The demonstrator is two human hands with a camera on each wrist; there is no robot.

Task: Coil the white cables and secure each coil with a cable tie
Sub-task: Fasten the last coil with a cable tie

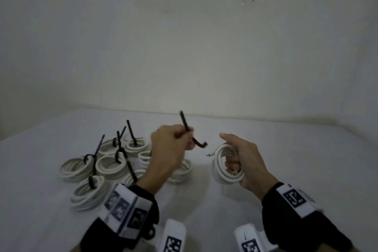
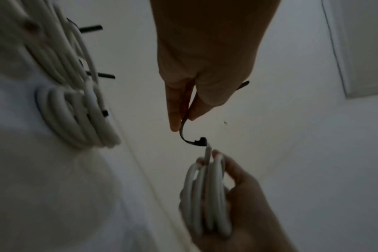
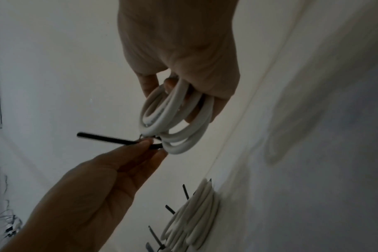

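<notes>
Black wrist straps (image 1: 294, 208) bearing white square-coded tags frame the near edge of a desk (image 1: 286, 149) draped in plain white cloth. Right hand (image 1: 243, 161) grips a loose coil (image 1: 227, 164) of smooth, round white cable, its fingers (image 3: 149, 85) curled through the loops and thumb raised, held above the desk right of centre. Left hand (image 1: 169, 147) pinches a thin, flat black tie (image 1: 189, 131) between thumb and fingertips; the strip bends into a hook, its square head (image 2: 202, 140) just beside the coil's free end, whether touching cannot be told. Toward the desk's left side lie finished coils (image 1: 98, 168), matte white rings of several turns lying flat and close together, each visible one cinched by a black tie whose stiff tail sticks upward. Behind the far edge rises a pale, scuffed wall (image 1: 184, 37).
</notes>
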